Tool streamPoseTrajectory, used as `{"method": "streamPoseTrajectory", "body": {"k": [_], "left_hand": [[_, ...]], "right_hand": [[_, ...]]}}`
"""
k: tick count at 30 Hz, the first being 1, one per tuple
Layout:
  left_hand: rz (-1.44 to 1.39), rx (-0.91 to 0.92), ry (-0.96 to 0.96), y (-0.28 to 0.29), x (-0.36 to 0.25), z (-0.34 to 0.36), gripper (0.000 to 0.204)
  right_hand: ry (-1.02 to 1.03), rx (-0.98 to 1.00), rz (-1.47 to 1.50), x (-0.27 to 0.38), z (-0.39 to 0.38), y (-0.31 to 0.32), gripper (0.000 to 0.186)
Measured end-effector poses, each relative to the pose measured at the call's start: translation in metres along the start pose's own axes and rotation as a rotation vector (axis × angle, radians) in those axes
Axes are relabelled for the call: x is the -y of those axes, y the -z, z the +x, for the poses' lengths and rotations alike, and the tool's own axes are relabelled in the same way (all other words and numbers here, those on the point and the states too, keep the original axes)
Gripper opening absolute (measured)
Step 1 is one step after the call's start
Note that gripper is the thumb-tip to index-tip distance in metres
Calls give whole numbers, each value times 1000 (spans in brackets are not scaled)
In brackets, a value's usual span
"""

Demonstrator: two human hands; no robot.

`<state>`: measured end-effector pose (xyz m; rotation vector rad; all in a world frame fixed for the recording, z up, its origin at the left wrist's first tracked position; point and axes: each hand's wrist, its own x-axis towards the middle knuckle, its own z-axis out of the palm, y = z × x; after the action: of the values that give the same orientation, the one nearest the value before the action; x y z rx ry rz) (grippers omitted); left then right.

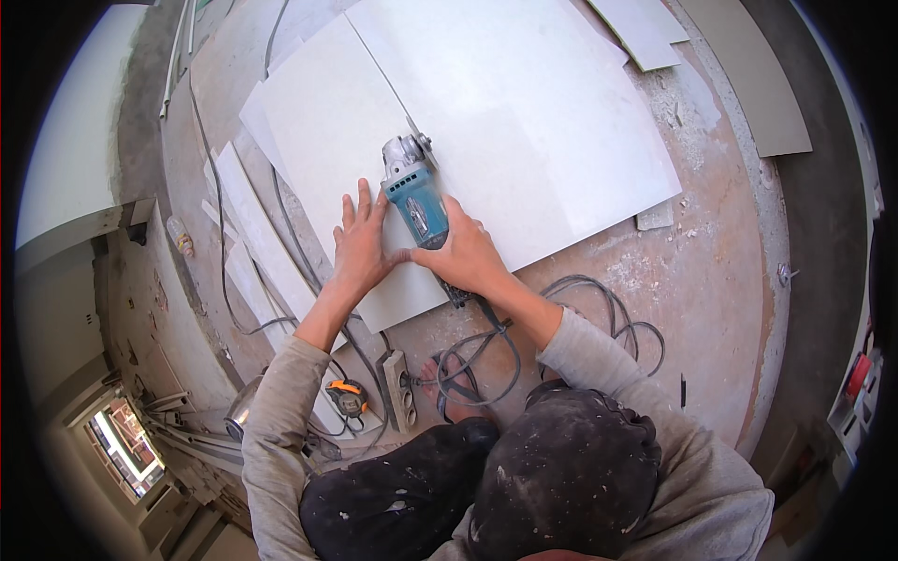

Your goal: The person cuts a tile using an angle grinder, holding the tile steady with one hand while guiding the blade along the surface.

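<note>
A teal angle grinder (418, 206) with a grey metal head lies over a large white tile (524, 103). Its disc (423, 143) sits at the near end of a thin dark line that runs up the tile. My right hand (468, 252) is wrapped round the grinder's body from the right. Flat on the tile to the left rests my left hand (363, 245), fingers spread, its thumb reaching toward my right hand. From the grinder's back end a black cord (500, 327) runs down in loops near my foot.
A power strip (400, 391) and an orange-and-black tape measure (347, 397) lie close to my knee. Cut tile strips (257, 220) and trailing cables are on the left. A plastic bottle (180, 236) lies farther left; more tile pieces (639, 33) are at the far right.
</note>
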<state>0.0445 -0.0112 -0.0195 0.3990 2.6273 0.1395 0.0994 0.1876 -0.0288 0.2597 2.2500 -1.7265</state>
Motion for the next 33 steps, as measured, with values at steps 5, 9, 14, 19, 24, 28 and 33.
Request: {"method": "streamPoseTrajectory", "body": {"k": [5, 9, 14, 19, 24, 28, 33], "left_hand": [[-20, 4, 8, 2, -3, -1, 123], [-38, 15, 19, 6, -8, -1, 125], [-37, 21, 30, 6, -5, -3, 126], [-25, -12, 3, 0, -1, 1, 124], [-2, 8, 12, 1, -1, 0, 123], [-18, 16, 19, 4, -4, 0, 124], [-23, 12, 16, 3, -3, -1, 124]], "right_hand": [[-40, 32, 1, 5, 17, 0, 93], [-73, 55, 28, 8, 31, 4, 89], [-78, 43, 10, 11, 20, 1, 90], [-44, 28, 0, 7, 7, 3, 94], [4, -9, -23, 0, -8, 1, 97], [-35, 34, 3, -1, -13, 4, 95], [-31, 20, 4, -3, -13, 2, 94]]}}
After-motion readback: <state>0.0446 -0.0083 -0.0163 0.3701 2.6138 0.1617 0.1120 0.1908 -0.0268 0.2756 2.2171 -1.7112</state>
